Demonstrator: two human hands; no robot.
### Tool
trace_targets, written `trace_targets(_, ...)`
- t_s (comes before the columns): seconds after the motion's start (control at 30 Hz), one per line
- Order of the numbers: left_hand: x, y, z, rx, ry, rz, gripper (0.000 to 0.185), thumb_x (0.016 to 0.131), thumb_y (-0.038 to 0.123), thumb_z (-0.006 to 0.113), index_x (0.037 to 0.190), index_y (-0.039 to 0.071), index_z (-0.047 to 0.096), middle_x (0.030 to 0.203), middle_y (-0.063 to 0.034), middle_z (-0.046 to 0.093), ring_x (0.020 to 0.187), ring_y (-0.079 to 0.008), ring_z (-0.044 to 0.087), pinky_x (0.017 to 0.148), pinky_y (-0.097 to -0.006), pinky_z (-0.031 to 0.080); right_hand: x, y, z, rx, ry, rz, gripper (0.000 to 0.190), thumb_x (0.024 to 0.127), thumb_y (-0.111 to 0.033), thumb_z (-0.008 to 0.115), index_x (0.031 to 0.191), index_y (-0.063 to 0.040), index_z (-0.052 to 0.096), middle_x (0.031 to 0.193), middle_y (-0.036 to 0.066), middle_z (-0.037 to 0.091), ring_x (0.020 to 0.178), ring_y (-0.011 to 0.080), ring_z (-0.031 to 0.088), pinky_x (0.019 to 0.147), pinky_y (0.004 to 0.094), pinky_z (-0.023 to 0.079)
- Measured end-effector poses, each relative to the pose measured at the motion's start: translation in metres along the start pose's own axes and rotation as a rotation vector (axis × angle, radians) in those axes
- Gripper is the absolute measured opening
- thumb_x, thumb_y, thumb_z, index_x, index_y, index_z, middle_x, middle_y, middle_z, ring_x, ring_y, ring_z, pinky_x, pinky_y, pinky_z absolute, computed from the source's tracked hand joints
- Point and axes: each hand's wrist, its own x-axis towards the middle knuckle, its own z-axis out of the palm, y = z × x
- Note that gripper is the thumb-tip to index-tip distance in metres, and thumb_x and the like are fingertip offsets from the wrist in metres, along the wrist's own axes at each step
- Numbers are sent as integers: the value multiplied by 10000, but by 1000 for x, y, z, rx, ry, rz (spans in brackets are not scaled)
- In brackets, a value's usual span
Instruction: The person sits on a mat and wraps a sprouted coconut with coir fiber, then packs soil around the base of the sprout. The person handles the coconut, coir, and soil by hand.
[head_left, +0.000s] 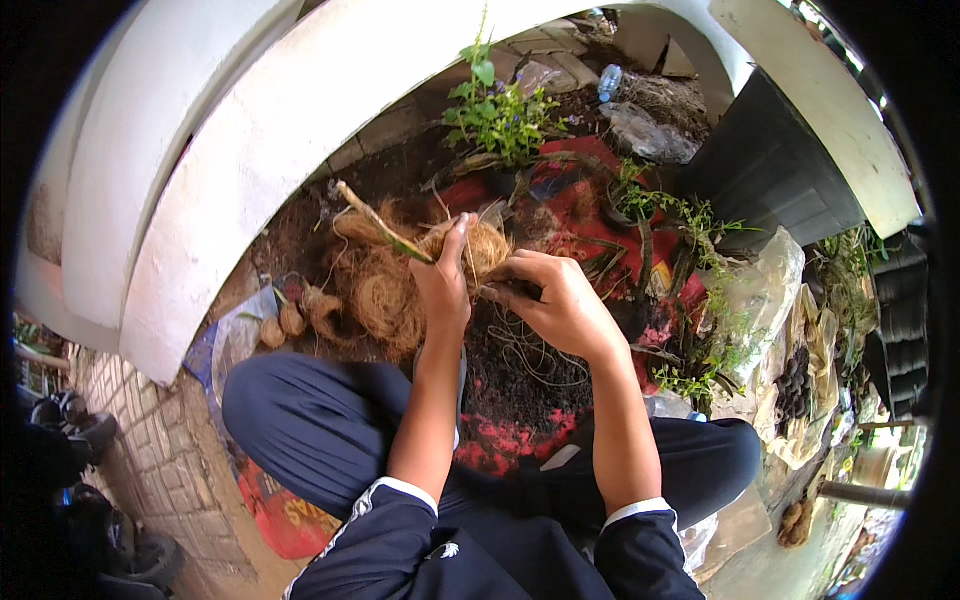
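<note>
My left hand (442, 277) grips a bundle of brown coconut fibre (486, 249), with its thumb laid along the top. A cut plant stem (375, 217), pale at its far end and green near the hand, sticks out to the upper left. At the bundle's right side, my right hand (559, 296) has thumb and fingertips pinched together, apparently on a thin strand; the fingers partly hide it. Loops of thin pale string (536, 360) hang or lie just below that hand. Beside my left wrist sits a large loose heap of coconut fibre (386, 304).
Several small round brown balls (273, 331) lie left of the heap. Beyond stand a leafy flowering plant (506, 112), a plastic bottle (610, 82) and a black pot (776, 165). A red sheet (495, 450) strewn with dark soil lies between my legs. A white curved wall (247, 165) arches across the front.
</note>
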Motion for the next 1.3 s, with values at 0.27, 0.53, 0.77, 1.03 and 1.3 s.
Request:
trace_targets(0.27, 14, -8, -18, -274, 50, -283, 345, 943, 199, 521, 1177, -50, 565, 1154, -109, 602, 1010, -186, 608, 895, -359, 498, -1, 5, 19, 14, -118, 38, 232, 806, -149, 690, 948, 28, 642, 842, 192, 643, 764, 323, 630, 717, 381, 489)
trace_targets(0.53, 22, -5, -24, -451, 126, -380, 327, 831, 280, 610, 1079, 68, 614, 991, -88, 662, 918, -254, 645, 829, -443, 535, 2, 34, 37, 168, -273, 293, 280, 860, -237, 661, 936, 31, 637, 725, 132, 621, 650, 173, 571, 661, 336, 469)
trace_targets(0.77, 29, -15, -40, -860, -131, -688, 380, 873, 336, 553, 1084, 24, 604, 1048, -152, 657, 972, -326, 639, 867, -482, 532, -3, 72, 43, 558, -318, 525, 267, 926, -264, 594, 894, -6, 656, 832, 1, 618, 832, 97, 503, 770, 261, 410)
trace_targets(1.03, 15, 7, -21, -501, -344, -756, 390, 834, 280, 568, 1059, -38, 597, 1005, -220, 648, 918, -374, 652, 867, -508, 530, -10, 104, 17, 1247, 139, 732, 170, 938, -224, 539, 935, -68, 605, 852, -1, 587, 754, 116, 528, 671, 268, 424)
trace_targets(1.3, -3, 21, -4, -182, -478, -423, 186, 826, 156, 582, 936, 7, 570, 960, -147, 653, 906, -232, 648, 833, -345, 534, -6, 93, 5, 1102, 410, 628, 194, 930, -207, 609, 998, -26, 618, 869, 12, 626, 775, 102, 587, 687, 233, 470)
